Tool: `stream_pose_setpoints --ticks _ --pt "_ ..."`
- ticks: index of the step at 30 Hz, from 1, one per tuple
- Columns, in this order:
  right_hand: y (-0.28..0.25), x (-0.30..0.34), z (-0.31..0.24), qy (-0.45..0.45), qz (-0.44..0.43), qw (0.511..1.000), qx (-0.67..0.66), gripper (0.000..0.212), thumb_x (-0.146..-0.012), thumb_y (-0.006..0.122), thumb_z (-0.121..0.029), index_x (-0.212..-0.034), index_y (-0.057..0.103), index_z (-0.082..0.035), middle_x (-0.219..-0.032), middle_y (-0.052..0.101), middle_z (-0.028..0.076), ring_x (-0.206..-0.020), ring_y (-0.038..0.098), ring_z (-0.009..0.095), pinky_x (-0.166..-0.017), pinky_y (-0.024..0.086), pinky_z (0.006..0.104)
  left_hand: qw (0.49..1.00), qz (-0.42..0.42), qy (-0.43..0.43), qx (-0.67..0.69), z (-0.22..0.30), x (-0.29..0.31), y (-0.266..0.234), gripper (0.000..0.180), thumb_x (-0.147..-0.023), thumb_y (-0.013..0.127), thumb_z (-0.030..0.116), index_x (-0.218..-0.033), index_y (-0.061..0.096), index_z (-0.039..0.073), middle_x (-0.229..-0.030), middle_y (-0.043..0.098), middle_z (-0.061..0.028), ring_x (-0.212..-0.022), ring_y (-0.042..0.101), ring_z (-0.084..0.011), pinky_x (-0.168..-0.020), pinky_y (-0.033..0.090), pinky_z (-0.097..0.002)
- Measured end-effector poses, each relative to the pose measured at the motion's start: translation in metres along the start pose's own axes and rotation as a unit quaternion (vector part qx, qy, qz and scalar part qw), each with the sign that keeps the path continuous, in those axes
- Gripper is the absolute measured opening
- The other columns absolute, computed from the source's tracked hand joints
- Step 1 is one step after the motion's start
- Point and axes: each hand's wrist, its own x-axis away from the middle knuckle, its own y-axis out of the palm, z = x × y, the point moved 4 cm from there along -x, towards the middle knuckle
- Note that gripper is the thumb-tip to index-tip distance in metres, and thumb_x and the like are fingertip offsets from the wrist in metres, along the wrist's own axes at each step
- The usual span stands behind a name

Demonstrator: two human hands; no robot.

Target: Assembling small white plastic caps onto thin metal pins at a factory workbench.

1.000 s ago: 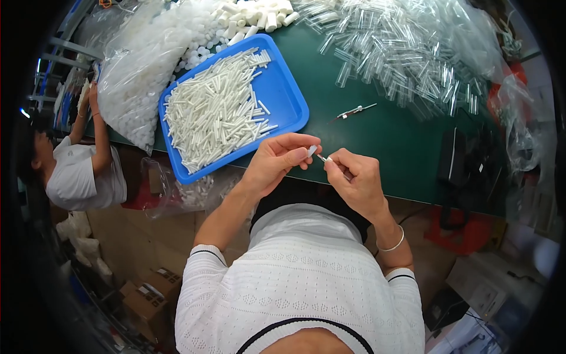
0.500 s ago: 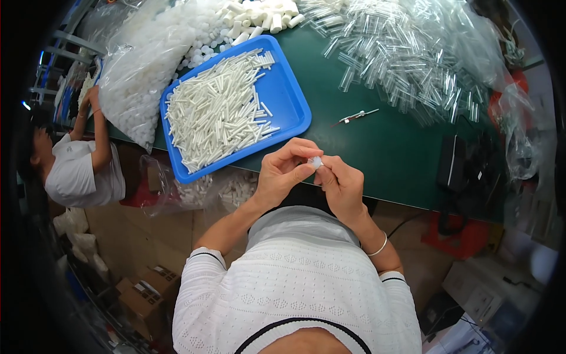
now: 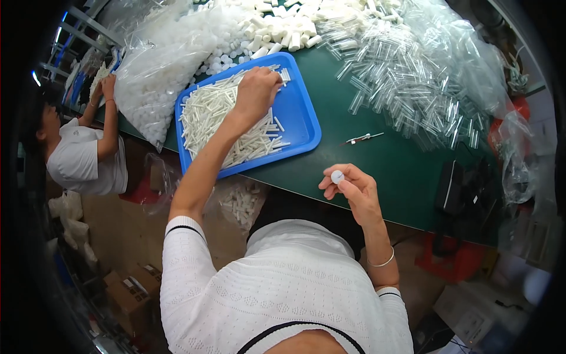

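Note:
My left hand (image 3: 255, 94) is over the far part of a blue tray (image 3: 303, 121), among a heap of thin white sticks (image 3: 206, 118). Its fingers are curled downward, and the back of the hand hides their tips and whatever they grip. Near the front edge of the table, my right hand (image 3: 356, 189) pinches a small white round cap (image 3: 337, 176) between thumb and fingers, its round face turned up. Whether the cap is joined to a transparent tube I cannot make out.
Transparent tubes (image 3: 407, 88) lie heaped at the far right, beside a plastic bag. White cylinders (image 3: 289, 35) and a bag of white caps (image 3: 147, 88) lie behind the tray. A thin tool (image 3: 362, 138) rests on the green table (image 3: 401, 177). Another person (image 3: 88, 147) works at left.
My hands, together at the cap before, have come apart. The left has reached forward into the tray. The right keeps the cap, slightly lower and farther right; the whole view has shifted a little.

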Motion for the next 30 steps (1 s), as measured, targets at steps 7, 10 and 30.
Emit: stream_pose_setpoints --ticks 7,10,30 --pt "-0.009 0.002 -0.002 -0.045 0.052 0.997 -0.025 0.026 -0.096 0.051 -0.013 -0.118 0.052 0.001 -0.100 0.066 0.020 -0.087 0.066 0.019 -0.079 0.054 0.0309 0.995 -0.025 0.058 -0.083 -0.011 -0.014 0.014 0.010 -0.077 0.070 0.009 -0.085 0.068 0.005 -0.084 0.064 -0.0118 -0.085 0.059 -0.0295 -0.078 0.048 -0.0394" --pt "-0.014 -0.006 -0.012 -0.113 0.096 0.988 -0.035 0.025 -0.098 0.049 -0.013 -0.119 0.048 0.000 -0.107 0.064 0.022 -0.092 0.066 0.024 -0.084 0.053 0.0341 0.969 -0.091 -0.081 0.217 0.037 0.012 -0.010 0.007 -0.082 0.069 0.006 -0.089 0.069 0.004 -0.082 0.066 -0.0061 -0.077 0.058 -0.0157 -0.069 0.047 -0.0279" --pt "0.007 -0.019 -0.024 -0.170 0.180 0.942 0.224 0.010 -0.090 0.064 -0.007 -0.096 0.062 0.000 -0.088 0.061 0.004 -0.075 0.057 0.008 -0.063 0.049 0.0209 0.914 -0.012 -0.052 0.402 0.102 0.074 -0.013 0.011 -0.080 0.069 0.004 -0.091 0.070 0.005 -0.085 0.067 -0.0040 -0.078 0.058 -0.0152 -0.078 0.041 -0.0296"
